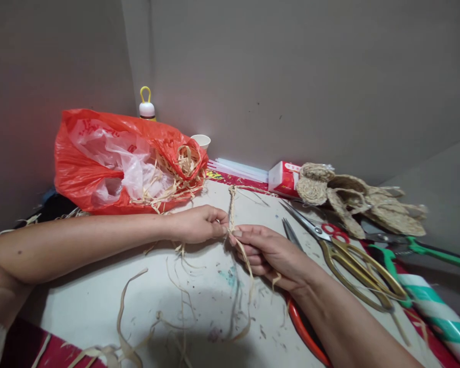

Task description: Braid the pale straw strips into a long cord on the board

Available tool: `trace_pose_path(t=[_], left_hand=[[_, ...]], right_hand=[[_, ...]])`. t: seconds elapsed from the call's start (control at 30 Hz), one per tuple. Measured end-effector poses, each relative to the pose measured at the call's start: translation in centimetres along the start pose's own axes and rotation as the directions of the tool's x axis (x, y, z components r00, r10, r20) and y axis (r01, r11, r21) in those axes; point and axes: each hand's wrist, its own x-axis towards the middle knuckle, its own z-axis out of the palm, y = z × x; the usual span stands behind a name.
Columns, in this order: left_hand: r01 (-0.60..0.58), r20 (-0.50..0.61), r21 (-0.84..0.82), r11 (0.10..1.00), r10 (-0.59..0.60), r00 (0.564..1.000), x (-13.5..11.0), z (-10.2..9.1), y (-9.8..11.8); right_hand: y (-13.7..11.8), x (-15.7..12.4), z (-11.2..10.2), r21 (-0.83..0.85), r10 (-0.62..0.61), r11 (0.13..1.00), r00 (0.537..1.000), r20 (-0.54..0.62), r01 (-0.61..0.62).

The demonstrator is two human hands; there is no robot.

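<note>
A thin braid of pale raffia point(232, 207) runs toward me from the back of the table, and both my hands meet at its near end. My left hand point(199, 224) pinches the strands from the left, its fingers curled. From the right, my right hand point(264, 250) grips the same end between thumb and fingers. A loose raffia strand point(250, 276) hangs from there and curves down over the table. The exact crossing of the strands is hidden by my fingertips.
An orange plastic bag point(95, 199) with raffia sits back left, before a bottle point(147, 110) and paper cup point(201, 140). Gold-handled scissors point(341, 263), red-handled pliers or shears point(304, 329), woven pieces point(348, 197) and a striped roll point(437, 312) lie right. Loose raffia point(124, 317) is nearer me.
</note>
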Motion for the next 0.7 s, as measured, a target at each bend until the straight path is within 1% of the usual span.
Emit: trace_pose_path(t=[0.1,0.17,0.27,0.33,0.47,0.53,0.6,0.7], left_hand=[[0.039,0.030,-0.126,0.991,-0.035,0.999,0.10,0.17,-0.18],[0.058,0.085,-0.195,0.979,-0.042,0.996,0.14,0.07,-0.37],[0.111,0.162,-0.243,0.964,-0.073,0.984,0.18,-0.25,-0.44],[0.153,0.159,-0.270,0.951,-0.113,0.981,0.22,-0.34,-0.22],[0.201,0.117,-0.300,0.933,-0.173,0.978,0.42,-0.05,0.28],[0.221,0.136,-0.318,0.922,-0.186,0.973,0.56,0.11,0.22],[0.224,0.172,-0.338,0.914,-0.175,0.970,0.68,0.17,0.00],[0.221,0.207,-0.361,0.906,-0.153,0.966,0.77,0.20,-0.23]], right_hand=[[0.00,0.02,-0.08,0.003,0.003,1.000,1.000,0.009,-0.003],[0.01,0.04,-0.13,0.000,0.003,1.000,1.000,0.024,-0.003],[0.05,0.07,-0.20,-0.015,0.002,1.000,0.999,0.048,-0.002],[0.08,0.05,-0.22,-0.020,0.004,1.000,0.999,0.047,-0.003],[0.03,-0.07,-0.21,-0.033,0.007,0.999,0.999,0.038,-0.006],[-0.01,-0.13,-0.18,-0.061,-0.001,0.998,0.999,0.038,0.003],[-0.03,-0.17,-0.12,-0.101,-0.015,0.995,0.999,0.039,0.019],[-0.01,-0.23,0.08,-0.202,-0.040,0.978,0.999,0.025,0.044]])
